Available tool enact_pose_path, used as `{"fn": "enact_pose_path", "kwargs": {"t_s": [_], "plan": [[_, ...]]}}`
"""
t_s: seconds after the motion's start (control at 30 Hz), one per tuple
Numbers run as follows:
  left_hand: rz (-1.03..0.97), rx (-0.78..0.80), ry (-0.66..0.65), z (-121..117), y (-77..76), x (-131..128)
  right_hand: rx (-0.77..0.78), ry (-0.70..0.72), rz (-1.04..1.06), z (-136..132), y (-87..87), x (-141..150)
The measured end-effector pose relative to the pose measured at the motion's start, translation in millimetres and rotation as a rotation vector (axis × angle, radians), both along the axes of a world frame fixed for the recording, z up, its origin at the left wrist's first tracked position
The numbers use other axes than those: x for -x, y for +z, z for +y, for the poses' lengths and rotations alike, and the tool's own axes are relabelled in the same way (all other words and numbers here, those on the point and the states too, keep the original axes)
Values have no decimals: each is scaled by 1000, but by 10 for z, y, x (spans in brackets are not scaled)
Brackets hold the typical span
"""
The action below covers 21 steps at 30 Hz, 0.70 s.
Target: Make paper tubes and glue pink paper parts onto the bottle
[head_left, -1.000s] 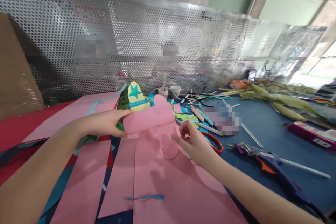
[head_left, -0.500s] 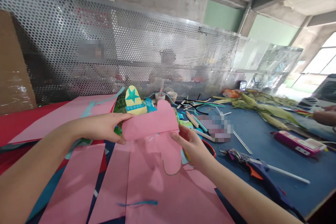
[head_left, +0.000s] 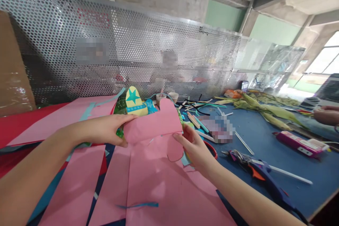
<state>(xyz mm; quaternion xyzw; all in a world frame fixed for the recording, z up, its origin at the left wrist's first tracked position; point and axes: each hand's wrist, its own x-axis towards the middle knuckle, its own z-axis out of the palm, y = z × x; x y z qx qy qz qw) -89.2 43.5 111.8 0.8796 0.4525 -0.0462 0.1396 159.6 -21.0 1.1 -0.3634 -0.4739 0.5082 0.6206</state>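
A pink paper cut-out (head_left: pixel 153 126) with rounded tabs lies across a green see-through piece (head_left: pixel 181 117), which looks like a plastic bottle mostly covered by the paper. My left hand (head_left: pixel 107 129) grips the cut-out's left end, thumb below and fingers above. At the right end, my right hand (head_left: pixel 194 146) closes on it with the thumb on the paper's lower edge; other fingers are partly hidden behind. One tab stands up at the top, another hangs below. Just behind is a yellow rounded card with a teal star (head_left: pixel 134 97), beside more green plastic.
Pink sheets (head_left: pixel 169 194) with a blue strip (head_left: pixel 137 204) cover the front. On the right are a glue gun (head_left: pixel 261 169), red-handled scissors (head_left: pixel 212 149), a purple box (head_left: pixel 299 144) and corn husks (head_left: pixel 254 106). Another person's hand (head_left: pixel 327 114) shows at the far right. A perforated metal screen (head_left: pixel 159 56) stands behind.
The cut-out has turned around the green piece: its lower tab now shows shorter and its band has shifted slightly right. Both hands keep their hold in nearly the same place.
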Motion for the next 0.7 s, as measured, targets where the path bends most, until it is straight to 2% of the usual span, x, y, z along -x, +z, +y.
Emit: {"fn": "enact_pose_path", "kwargs": {"t_s": [0.4,0.53,0.7], "plan": [[5,-13,5,-47,20,-51,-26,-2,6,3,-18,5],[15,-48,48,-28,-24,-26,-49,10,-11,26,-33,12],[-36,-33,8,47,-80,69,-77,81,-24,-41,18,39]]}}
